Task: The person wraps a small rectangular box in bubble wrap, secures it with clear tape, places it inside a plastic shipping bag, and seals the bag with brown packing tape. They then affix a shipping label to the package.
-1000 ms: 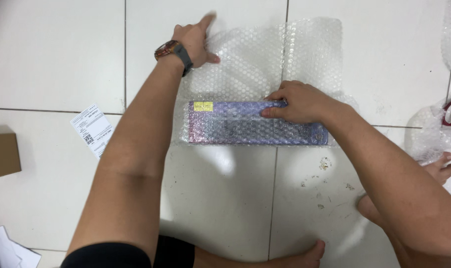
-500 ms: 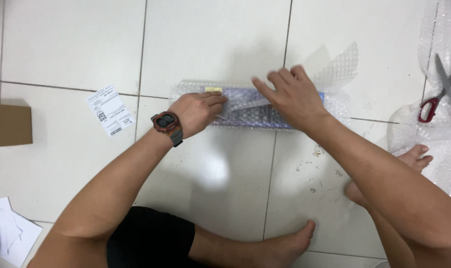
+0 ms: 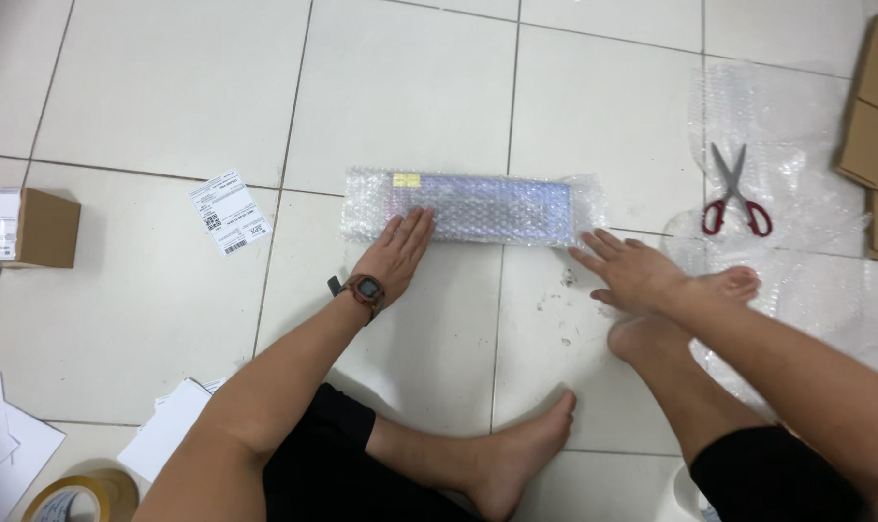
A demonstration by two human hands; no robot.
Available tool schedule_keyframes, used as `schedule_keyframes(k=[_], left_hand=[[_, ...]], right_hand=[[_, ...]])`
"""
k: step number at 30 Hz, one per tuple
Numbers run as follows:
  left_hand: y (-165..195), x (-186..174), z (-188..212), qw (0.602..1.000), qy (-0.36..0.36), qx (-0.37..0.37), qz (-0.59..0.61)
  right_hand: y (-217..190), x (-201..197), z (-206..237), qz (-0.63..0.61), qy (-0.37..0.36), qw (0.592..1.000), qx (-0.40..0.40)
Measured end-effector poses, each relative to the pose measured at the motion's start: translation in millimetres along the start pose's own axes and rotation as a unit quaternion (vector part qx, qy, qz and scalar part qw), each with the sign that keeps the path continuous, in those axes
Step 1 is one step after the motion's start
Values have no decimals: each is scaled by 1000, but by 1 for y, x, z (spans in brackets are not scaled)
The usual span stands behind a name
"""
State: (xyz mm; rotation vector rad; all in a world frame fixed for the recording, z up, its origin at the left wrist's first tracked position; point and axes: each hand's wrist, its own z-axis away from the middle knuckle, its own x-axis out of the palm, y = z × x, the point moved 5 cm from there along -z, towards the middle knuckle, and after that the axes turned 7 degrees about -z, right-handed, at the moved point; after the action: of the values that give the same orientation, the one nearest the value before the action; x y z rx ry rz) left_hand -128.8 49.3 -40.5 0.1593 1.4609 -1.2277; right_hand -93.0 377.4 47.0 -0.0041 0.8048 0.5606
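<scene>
Bubble-wrapped parcel (image 3: pixel 470 207): lies on floor tiles (image 3: pixel 168 87). Left hand (image 3: pixel 396 250): grip flat, fingers spread on parcel's near edge. Right hand (image 3: pixel 630 269): open, just beside, holding nothing. Advice: press evenly so wrap stays tight

Left hand (image 3: pixel 397 249) flat, palm down, fingers together and pointing forward, watch on wrist; right hand (image 3: pixel 626 269) open, fingers spread, reaching leftward.

— What sort of place?
— A home floor used for packing: white tiles (image 3: pixel 168 87), scissors (image 3: pixel 734 193) right of the hands, cardboard box (image 3: pixel 33 227) and shipping label (image 3: pixel 229 213) to their left.
</scene>
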Motion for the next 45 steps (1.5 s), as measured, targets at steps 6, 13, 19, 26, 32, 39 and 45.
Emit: schedule_keyframes(k=[6, 13, 19, 26, 32, 39, 45], left_hand=[[6, 8, -18, 992, -6, -74, 98], [5, -14, -26, 985, -84, -90, 121], [-12, -55, -4, 931, -114, -108, 330], [13, -177, 7, 572, 145, 56, 806], [19, -211, -2, 118, 184, 215, 952], [21, -154, 41, 450, 299, -194, 819], [21, -160, 79, 596, 369, -295, 649]], right_hand=[[83, 39, 158, -221, 139, 923, 284], [-43, 225, 244, -548, 123, 712, 422], [-76, 234, 257, -652, 266, 602, 378], [22, 33, 277, -612, 459, 632, 126], [-23, -112, 220, -419, 324, 846, -55], [-81, -91, 127, -449, 331, 821, -120], [-117, -51, 51, -560, 298, 772, -48]])
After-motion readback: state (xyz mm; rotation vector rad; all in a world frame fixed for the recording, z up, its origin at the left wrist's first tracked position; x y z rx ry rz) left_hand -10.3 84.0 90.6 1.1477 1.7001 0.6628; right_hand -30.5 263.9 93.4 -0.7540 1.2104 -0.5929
